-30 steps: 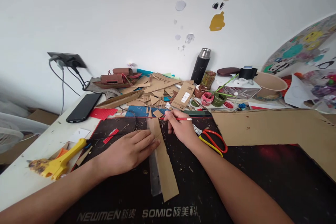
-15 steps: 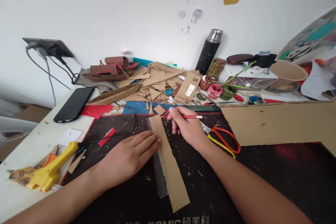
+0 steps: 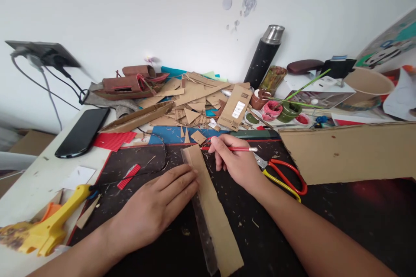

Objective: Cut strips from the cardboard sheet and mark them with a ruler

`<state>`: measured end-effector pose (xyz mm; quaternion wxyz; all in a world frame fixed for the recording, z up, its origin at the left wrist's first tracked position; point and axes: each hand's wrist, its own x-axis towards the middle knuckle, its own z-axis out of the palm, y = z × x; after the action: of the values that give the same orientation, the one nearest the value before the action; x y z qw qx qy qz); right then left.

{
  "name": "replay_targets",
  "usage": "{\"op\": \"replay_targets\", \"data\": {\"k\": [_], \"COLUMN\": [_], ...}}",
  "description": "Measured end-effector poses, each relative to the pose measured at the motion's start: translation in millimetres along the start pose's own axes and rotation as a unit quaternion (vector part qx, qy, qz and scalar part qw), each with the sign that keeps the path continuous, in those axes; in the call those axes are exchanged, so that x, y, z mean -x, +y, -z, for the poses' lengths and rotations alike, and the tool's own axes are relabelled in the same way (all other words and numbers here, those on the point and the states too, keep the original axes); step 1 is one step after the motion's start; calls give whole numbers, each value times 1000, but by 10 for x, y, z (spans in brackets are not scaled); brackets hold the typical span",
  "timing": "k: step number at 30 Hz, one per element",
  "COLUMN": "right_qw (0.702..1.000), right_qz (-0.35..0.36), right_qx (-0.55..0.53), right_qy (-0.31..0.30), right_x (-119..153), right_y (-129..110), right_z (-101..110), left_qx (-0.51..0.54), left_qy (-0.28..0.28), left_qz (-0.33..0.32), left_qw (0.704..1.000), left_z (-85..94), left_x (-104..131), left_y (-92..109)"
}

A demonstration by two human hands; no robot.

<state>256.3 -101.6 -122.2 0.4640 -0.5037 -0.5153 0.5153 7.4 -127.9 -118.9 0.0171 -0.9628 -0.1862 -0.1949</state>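
Observation:
A narrow strip of brown cardboard point(image 3: 219, 220) lies lengthwise on the black mat point(image 3: 156, 255). Along its left edge runs a clear ruler point(image 3: 204, 233). My left hand point(image 3: 162, 199) rests flat across the ruler, fingers stretched out and their tips on the strip's edge. My right hand point(image 3: 235, 160) is closed around a red pencil point(image 3: 243, 149), its point directed left, near the strip's far end. Just right of that hand lie scissors point(image 3: 287, 177) with red and yellow handles.
Behind the mat are piled cardboard scraps point(image 3: 195, 95), a model boat point(image 3: 130, 84), a black thermos point(image 3: 263, 62) and open paint jars point(image 3: 272, 110). A yellow glue gun point(image 3: 52, 225) and a phone point(image 3: 84, 132) lie left; a large cardboard sheet point(image 3: 357, 151) lies right.
The camera view has shifted, so the strip and ruler appear slightly lower and larger. Both hands keep nearly the same pose, with the pencil still in my right hand.

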Motion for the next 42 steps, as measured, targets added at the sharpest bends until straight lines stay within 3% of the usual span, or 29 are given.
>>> {"op": "replay_targets", "data": {"k": [6,13,21,29,42], "right_qw": [1000,1000,999,999,999], "right_qz": [-1,7,20,21,18], "right_qx": [10,18,38,37,34], "right_qy": [1,-4,-9,-7,-3], "right_x": [9,-3,7,7,10], "right_y": [-23,-12,1,-1,3], "right_z": [0,-2,-11,-13,-11], "left_qx": [-37,-67,-71,-94,-71], "left_qy": [32,21,-53,-23,-35], "left_qz": [22,16,-2,34,14], "left_qw": [999,997,996,995,997], "left_z": [40,4,-70,-39,-72], "left_x": [-91,-97,-110,-120,-139], "left_y": [79,106,105,153,104]}}
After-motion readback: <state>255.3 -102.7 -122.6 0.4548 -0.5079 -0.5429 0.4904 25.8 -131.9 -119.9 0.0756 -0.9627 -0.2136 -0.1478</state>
